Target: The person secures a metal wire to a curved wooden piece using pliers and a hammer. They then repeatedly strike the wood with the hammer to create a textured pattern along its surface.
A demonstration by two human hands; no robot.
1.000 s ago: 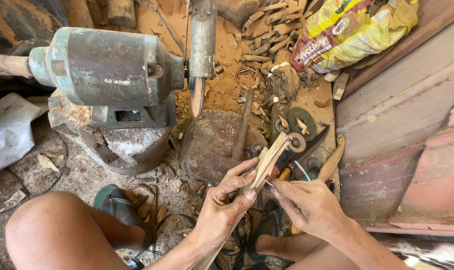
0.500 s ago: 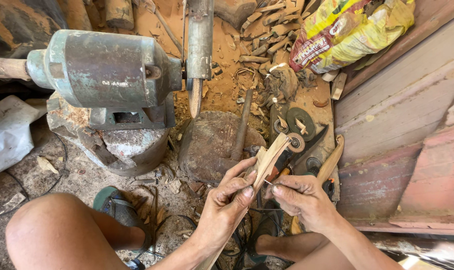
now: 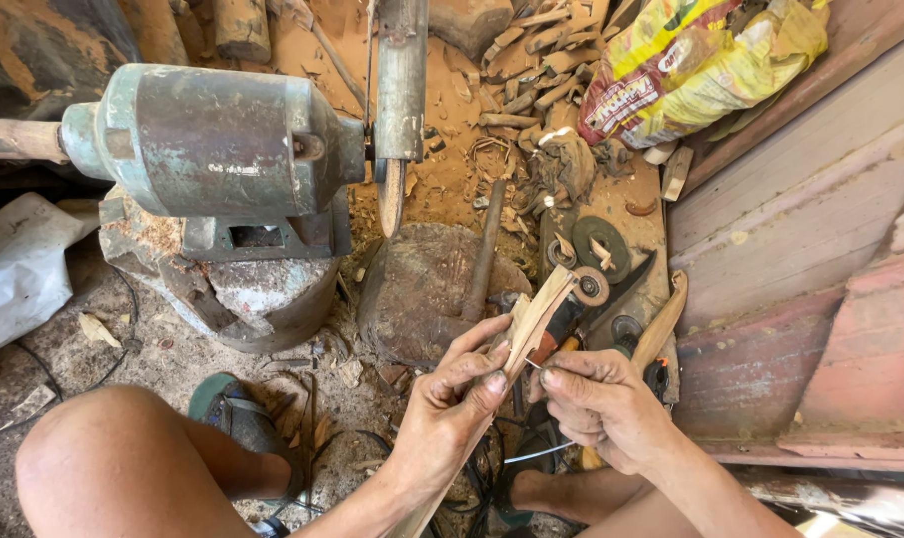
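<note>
Gripping the wood strip (image 3: pixel 537 319) just right of the stone block (image 3: pixel 422 289): left hand (image 3: pixel 452 408) fingers clamped on it, right hand (image 3: pixel 597 403) fingers pinched on a thin blade at its edge. Strip sits slightly lower than before; carving looks ongoing.

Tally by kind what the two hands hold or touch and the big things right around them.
Carved wooden piece, held in the left hand with the right hand touching it: 1
Motor-driven grinder: 1
Tree-stump block: 1
Yellow printed sack: 1
Round abrasive discs: 2
Total: 6
</note>
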